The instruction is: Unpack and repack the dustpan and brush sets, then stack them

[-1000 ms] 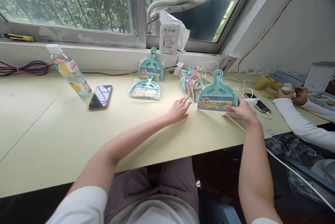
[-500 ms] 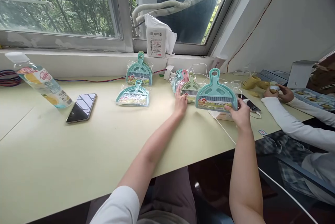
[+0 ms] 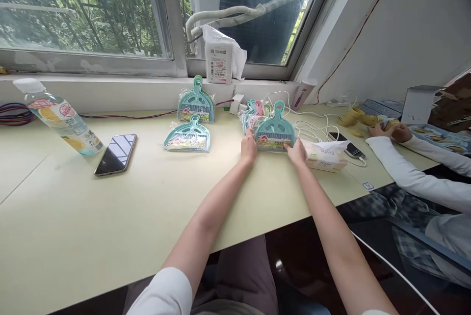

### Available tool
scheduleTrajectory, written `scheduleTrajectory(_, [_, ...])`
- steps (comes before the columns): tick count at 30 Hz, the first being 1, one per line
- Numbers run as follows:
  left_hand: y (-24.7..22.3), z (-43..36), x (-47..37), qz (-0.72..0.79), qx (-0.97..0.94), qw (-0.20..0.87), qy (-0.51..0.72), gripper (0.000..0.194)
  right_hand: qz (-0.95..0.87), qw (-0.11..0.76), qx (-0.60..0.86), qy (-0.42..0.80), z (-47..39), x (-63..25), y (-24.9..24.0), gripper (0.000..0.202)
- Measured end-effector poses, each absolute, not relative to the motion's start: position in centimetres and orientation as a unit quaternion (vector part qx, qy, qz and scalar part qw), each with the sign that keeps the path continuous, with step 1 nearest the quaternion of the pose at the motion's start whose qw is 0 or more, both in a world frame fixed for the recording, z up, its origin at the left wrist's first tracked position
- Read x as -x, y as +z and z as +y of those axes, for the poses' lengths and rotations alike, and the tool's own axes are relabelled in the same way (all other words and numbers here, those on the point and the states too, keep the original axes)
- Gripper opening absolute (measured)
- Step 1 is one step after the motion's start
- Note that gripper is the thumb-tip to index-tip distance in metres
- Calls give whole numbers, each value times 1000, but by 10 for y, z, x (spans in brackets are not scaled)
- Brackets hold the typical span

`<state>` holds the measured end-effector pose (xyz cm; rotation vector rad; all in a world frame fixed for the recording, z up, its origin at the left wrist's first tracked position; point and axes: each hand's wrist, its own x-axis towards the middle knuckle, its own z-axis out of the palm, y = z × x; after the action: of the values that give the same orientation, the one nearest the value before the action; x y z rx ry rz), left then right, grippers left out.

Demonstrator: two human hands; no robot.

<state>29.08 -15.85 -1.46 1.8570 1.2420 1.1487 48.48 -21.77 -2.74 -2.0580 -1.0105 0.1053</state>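
Note:
A teal dustpan and brush set [image 3: 275, 131] in clear wrap stands upright at the front of a row of wrapped sets [image 3: 250, 111], some with teal and pink handles. My right hand [image 3: 296, 152] grips its lower right corner. At its lower left, my left hand [image 3: 249, 148] rests against the row, fingers bent; what they hold, if anything, is hidden behind the hand. Farther left, one teal set [image 3: 187, 134] leans low on the table, and behind it another wrapped set [image 3: 196, 101] stands against the wall.
A tilted drink bottle [image 3: 62, 118] and a phone [image 3: 116, 154] are at the left. Right of the sets are a tissue pack [image 3: 326, 155], white cables [image 3: 312, 128] and a charging phone [image 3: 348, 145]. Another person's hands [image 3: 390, 131] hold a small object at the far right.
My right hand has brought the teal set left, in front of the row, uncovering the tissue pack. My left hand has shifted slightly left and back toward me.

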Motion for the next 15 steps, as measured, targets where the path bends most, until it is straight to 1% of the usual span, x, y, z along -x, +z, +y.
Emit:
scheduleTrajectory(2, [-13,-163,-290,475,-669,338,461,44,-409,399,818,58,-208,-484,-32,52])
scheduleTrajectory(4, [-12,-166,-292,452,-658,356,485,54,-415,409,810,65,-199,-482,-36,51])
scheduleTrajectory(7, [-17,-168,-298,407,-701,311,496,74,-419,428,799,63,-189,-478,-40,55])
scheduleTrajectory(9, [-23,-166,-303,418,-718,270,486,81,-438,437,785,40,-185,-476,-42,57])
scheduleTrajectory(10, [-26,-164,-305,434,-715,267,479,83,-452,440,776,21,-184,-476,-43,57])
scheduleTrajectory(13, [-32,-151,-309,466,-684,323,459,91,-490,441,752,-22,-179,-479,-45,57])
scheduleTrajectory(15, [-32,-139,-309,460,-666,371,457,97,-511,438,740,-16,-175,-483,-44,58])
